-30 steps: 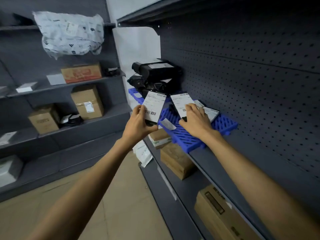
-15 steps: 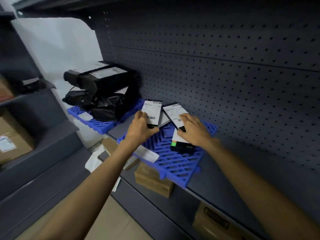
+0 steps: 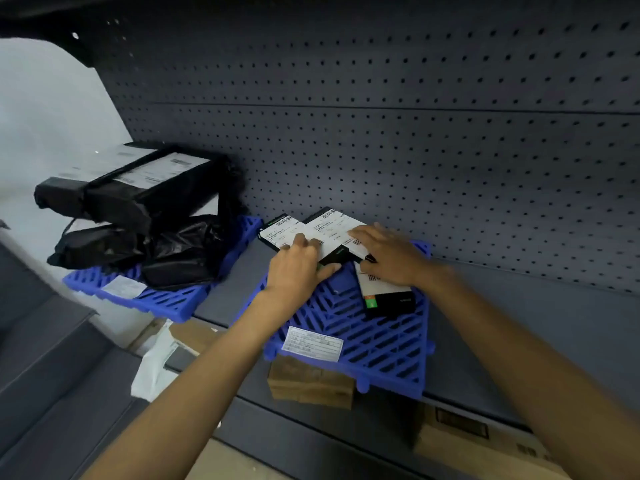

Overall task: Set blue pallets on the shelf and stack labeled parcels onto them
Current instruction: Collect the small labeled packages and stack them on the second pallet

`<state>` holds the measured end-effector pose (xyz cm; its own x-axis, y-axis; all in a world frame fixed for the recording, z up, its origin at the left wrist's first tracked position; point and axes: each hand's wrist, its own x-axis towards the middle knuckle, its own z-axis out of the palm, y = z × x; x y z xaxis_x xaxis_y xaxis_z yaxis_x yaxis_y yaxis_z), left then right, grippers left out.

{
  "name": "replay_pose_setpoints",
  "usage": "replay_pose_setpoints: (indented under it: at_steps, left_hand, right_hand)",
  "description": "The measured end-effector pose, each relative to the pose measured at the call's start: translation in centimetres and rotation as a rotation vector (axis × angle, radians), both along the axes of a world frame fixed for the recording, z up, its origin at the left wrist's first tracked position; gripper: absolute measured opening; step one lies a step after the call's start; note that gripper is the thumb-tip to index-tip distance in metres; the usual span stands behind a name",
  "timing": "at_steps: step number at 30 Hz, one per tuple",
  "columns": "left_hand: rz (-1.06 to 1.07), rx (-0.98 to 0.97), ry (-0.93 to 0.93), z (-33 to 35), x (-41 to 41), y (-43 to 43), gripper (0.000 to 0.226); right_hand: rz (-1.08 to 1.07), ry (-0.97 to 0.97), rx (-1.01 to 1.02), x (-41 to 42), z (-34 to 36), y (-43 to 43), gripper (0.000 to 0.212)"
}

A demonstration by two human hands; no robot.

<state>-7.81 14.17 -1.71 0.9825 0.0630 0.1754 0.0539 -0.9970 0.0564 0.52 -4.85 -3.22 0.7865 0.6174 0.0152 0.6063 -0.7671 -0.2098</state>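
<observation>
We see the left hand (image 3: 298,271) pinching a labeled parcel (image 3: 278,230) with curled fingers at the back of the blue pallet (image 3: 367,341) on the shelf (image 3: 225,299), while the right hand (image 3: 391,258) lays spread fingers flat on a second parcel (image 3: 334,226).

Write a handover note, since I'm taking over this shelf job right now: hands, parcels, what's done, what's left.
Left hand pinches the left parcel at the near pallet's back-left corner. Right hand lies flat on the middle parcel; a third parcel lies on the pallet under that hand.
Done: both pallets on the shelf; far pallet carries black bagged parcels.
Left: settle these two parcels, release.
</observation>
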Motion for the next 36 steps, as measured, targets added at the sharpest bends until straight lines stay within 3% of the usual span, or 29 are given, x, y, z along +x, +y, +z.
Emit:
replay_pose_setpoints:
  at_steps: [8,13,19,30,36]
  left_hand:
    - [-0.09,-0.026,0.021,0.9,-0.3,1.0,0.066]
    - [-0.171,0.052,0.003,1.7,-0.9,-0.2,0.058]
    - [-0.31,0.007,-0.037,1.7,-3.3,-3.4,0.046]
    - [-0.497,0.063,-0.116,2.1,-12.2,-17.2,0.054]
    - [-0.601,0.052,-0.101,0.4,-19.8,-27.6,0.044]
  right_hand:
    - [-0.107,-0.142,0.041,-3.6,0.2,0.9,0.062]
    - [-0.186,-0.192,0.044,-7.5,-0.4,-3.3,0.059]
    - [-0.303,-0.178,-0.013,-12.2,0.0,-7.7,0.057]
    - [-0.462,-0.214,-0.13,-25.2,1.6,-21.5,0.051]
    - [-0.577,-0.185,-0.161,-35.3,1.0,-31.5,0.049]
